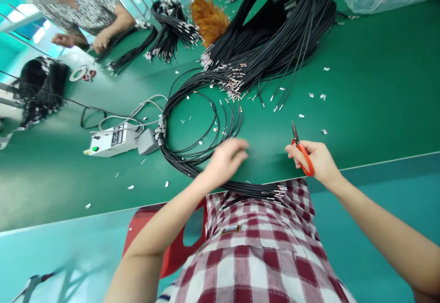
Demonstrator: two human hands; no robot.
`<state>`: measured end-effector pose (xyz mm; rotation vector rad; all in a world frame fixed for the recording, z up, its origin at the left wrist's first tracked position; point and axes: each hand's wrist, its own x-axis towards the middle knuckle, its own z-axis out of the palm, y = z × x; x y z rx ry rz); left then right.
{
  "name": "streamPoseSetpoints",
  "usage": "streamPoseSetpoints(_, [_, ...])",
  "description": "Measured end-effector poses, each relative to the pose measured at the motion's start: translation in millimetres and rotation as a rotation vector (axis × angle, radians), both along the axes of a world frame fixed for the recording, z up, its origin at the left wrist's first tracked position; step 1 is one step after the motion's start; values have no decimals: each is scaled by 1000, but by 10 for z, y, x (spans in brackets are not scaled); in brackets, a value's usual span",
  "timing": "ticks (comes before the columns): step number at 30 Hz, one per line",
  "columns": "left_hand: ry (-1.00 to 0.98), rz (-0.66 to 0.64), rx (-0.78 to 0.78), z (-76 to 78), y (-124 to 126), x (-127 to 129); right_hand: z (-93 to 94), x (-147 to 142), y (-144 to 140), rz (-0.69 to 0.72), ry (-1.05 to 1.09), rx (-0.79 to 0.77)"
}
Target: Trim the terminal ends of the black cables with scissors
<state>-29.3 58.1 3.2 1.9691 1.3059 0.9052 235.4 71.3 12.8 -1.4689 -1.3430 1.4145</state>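
My right hand (319, 160) is closed around small scissors (307, 162) with orange handles, their dark blades pointing away from me above the table. My left hand (227, 160), slightly blurred, hovers over the near side of a looped bundle of black cables (182, 168). Its fingers are bent, with a gap between thumb and forefinger, and nothing shows in them. White connectors (160, 129) gather the loop at its left. Some of its cable ends (280, 192) reach the table's front edge near my checked apron; other ends (237, 107) curve loosely inside the loop.
A large pile of black cables (275, 41) lies behind, beside an orange-brown feather duster (208, 19). A white box with a green button (112, 140) stands left on the green table (378, 87). White scraps are scattered about. Across the table, a co-worker's hand (101, 41) touches cables.
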Motion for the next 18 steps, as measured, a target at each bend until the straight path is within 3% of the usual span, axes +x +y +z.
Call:
streamPoseSetpoints(1, [106,-247,-51,-55,-204,153,-18,9,-10,-1,-6,-11])
streamPoseSetpoints(2, [228,-376,-84,-92,-377,283,-33,7,-18,0,-8,-22])
streamPoseSetpoints(4, [417,-404,-121,-126,-597,461,-55,-24,-22,18,-3,-42])
streamPoseSetpoints(7, [524,-367,-145,-135,-659,557,-71,-94,-12,72,16,-47])
streamPoseSetpoints(10, [494,-338,-177,-112,-615,547,-88,-120,-3,81,32,-36])
streamPoseSetpoints(14, [76,-146,-324,31,-580,469,-115,-75,-24,100,147,38])
streamPoseSetpoints(16, [-89,-50,-314,146,-556,433,-109,-57,-49,160,248,116])
streamPoseSetpoints(18, [-146,-40,-246,257,-524,418,-80,-69,-80,232,335,154])
